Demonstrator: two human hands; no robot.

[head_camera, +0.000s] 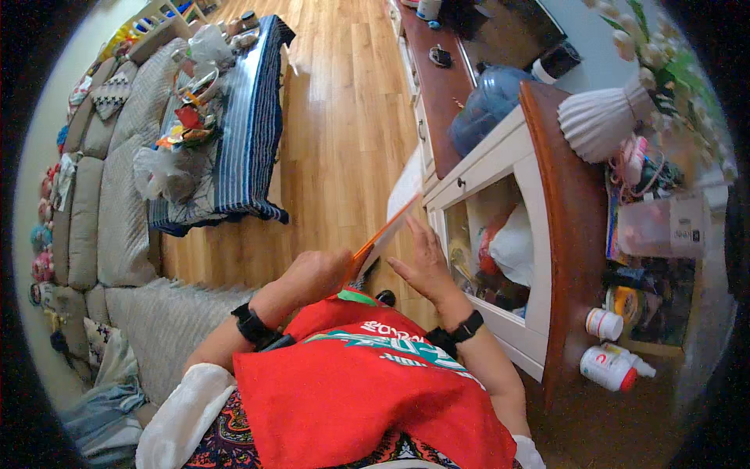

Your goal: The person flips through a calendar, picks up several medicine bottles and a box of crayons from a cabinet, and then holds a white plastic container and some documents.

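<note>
My left hand [319, 274] is closed around one end of a flat, thin item with an orange edge [384, 230], seen nearly edge-on; its exact kind cannot be told. A pale, flat part reaches up from it towards the cabinet. Beside its right side, my right hand [423, 258] is raised with the fingers apart, holding nothing that shows. Both wrists wear black bands. Below the hands spreads a red apron [375, 398] with white and green print.
At the right stands a white cabinet [536, 193] with a glass door and brown top, bearing a ribbed white vase [600, 120] and bottles [606, 368]. A table with a striped blue cloth [249, 117] and a grey sofa [126, 205] are at the left, wood floor [345, 135] between.
</note>
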